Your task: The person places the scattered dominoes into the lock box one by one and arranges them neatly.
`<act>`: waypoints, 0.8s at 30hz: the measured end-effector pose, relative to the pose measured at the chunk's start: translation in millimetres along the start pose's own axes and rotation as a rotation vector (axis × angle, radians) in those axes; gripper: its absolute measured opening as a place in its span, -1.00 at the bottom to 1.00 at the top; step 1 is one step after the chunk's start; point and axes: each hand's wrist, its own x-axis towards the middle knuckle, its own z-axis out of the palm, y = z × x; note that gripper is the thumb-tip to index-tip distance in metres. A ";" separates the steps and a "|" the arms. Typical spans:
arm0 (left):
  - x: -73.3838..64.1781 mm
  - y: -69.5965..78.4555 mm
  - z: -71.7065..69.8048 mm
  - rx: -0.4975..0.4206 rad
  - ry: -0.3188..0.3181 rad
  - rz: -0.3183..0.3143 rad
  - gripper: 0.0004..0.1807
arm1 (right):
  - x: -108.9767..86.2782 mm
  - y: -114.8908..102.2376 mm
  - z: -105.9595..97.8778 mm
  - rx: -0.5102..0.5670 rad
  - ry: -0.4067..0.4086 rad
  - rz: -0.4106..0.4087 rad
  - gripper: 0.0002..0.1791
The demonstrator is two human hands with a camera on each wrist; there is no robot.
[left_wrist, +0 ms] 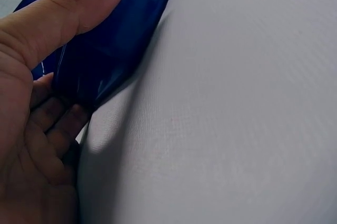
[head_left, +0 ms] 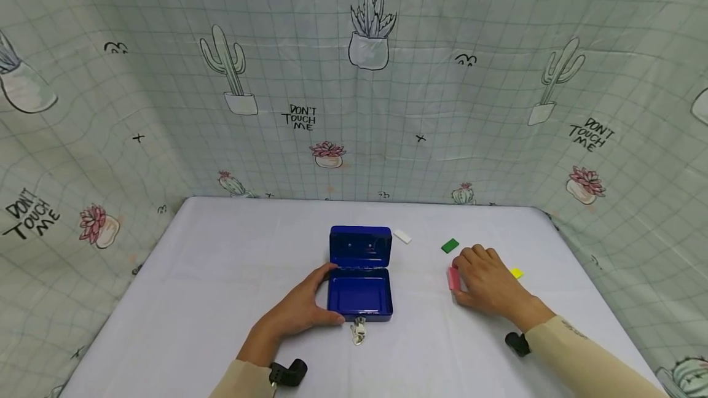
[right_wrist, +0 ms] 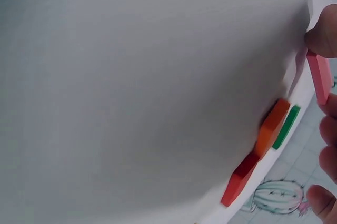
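Note:
A small blue metal box (head_left: 361,318) with its lid (head_left: 360,246) tipped back stands near the middle of the table. My left hand (head_left: 303,307) grips its left side, the thumb at the front corner and the fingers towards the hinge; the left wrist view shows the thumb on the box's front wall (left_wrist: 113,34). Keys (head_left: 358,331) hang at the front lock. Off to the right, my right hand (head_left: 489,281) pinches a flat pink block (head_left: 454,279) on edge between thumb and fingers, which the right wrist view also shows.
In the right wrist view, an orange block (right_wrist: 273,128) and a red block (right_wrist: 240,180) lie under my right hand, hidden from the head view. A green block (head_left: 450,245), a white block (head_left: 402,236) and a yellow block (head_left: 517,273) are on the white-covered table (head_left: 232,244). Patterned cloth (head_left: 276,66) surrounds it.

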 end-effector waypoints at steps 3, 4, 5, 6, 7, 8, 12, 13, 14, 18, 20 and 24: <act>-0.9 -1.8 0.1 -0.003 0.002 -0.003 0.25 | 5.5 -6.8 0.8 -0.014 0.000 -0.005 -0.51; -1.1 -2.5 0.5 -0.003 -0.001 -0.005 0.26 | 7.4 -9.3 0.9 -0.017 0.005 -0.010 -0.51; -1.2 -3.3 0.9 -0.001 -0.001 -0.003 0.25 | 9.5 -11.6 0.7 -0.018 0.015 -0.018 -0.52; -0.9 -3.9 1.2 0.002 -0.002 0.000 0.25 | 11.6 -14.2 0.1 -0.020 0.029 -0.027 -0.53; -0.7 -4.4 1.4 0.008 -0.003 0.001 0.25 | 14.0 -17.0 -1.1 -0.019 0.047 -0.038 -0.54; -0.4 -4.7 1.6 0.010 -0.004 0.002 0.25 | 16.7 -19.9 -2.6 -0.019 0.068 -0.050 -0.56; 0.9 -3.7 0.5 0.034 0.003 0.010 0.24 | 31.7 -35.5 -13.5 -0.019 0.119 -0.073 -0.60; 0.9 -3.5 0.1 0.038 0.002 0.008 0.24 | 36.0 -40.5 -17.1 -0.015 0.120 -0.076 -0.59; 0.9 -3.0 -0.2 0.040 0.003 0.008 0.24 | 40.5 -45.7 -20.3 -0.015 0.117 -0.077 -0.59; 0.3 -2.8 -0.2 0.045 0.008 0.004 0.24 | 58.2 -69.6 -31.3 -0.017 0.096 -0.092 -0.54; 0.9 -1.6 -0.6 0.045 0.014 0.007 0.24 | 66.7 -81.5 -35.2 -0.021 0.087 -0.106 -0.51; 1.1 -1.7 -1.6 0.044 0.013 0.002 0.24 | 81.5 -104.1 -35.5 -0.017 0.076 -0.139 -0.48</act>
